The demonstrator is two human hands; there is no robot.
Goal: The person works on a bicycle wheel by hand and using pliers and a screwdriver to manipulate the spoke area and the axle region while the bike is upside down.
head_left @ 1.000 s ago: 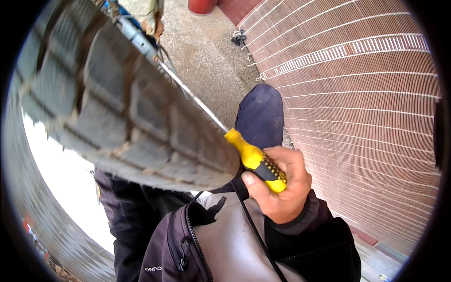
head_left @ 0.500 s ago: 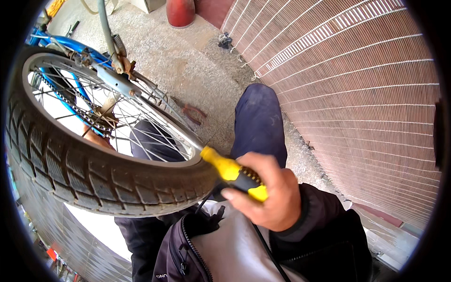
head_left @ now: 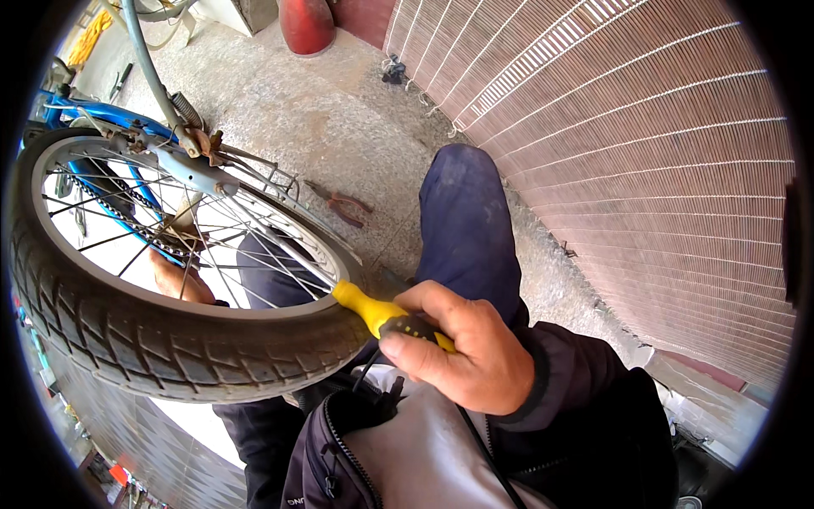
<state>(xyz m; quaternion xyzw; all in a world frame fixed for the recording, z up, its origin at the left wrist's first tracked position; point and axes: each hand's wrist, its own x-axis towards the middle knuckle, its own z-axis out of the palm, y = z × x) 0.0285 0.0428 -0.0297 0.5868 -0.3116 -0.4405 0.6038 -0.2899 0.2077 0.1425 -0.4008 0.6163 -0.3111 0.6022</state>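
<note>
My right hand [head_left: 475,356] is closed around the yellow and black handle of a screwdriver [head_left: 363,309]. Its metal shaft runs up and left, along the rim side of a bicycle wheel, past the spokes. The wheel's black treaded tire [head_left: 161,343] lies tilted across the left half of the view, over my lap. Through the spokes, my left hand [head_left: 180,278] shows beside the chain [head_left: 102,197] and the blue frame [head_left: 127,114]. Its fingers are mostly hidden, so whether it grips anything is unclear.
Pliers with reddish handles [head_left: 342,207] lie on the concrete floor [head_left: 263,110] beyond the wheel. A slatted brown mat [head_left: 627,161] hangs or leans along the right. At the back stand a red rounded container [head_left: 307,27] and a bundle of yellow material [head_left: 90,38].
My right hand and the screwdriver have shifted left and slightly down. The wheel has turned or tilted a little, and more of my left hand shows through the spokes.
</note>
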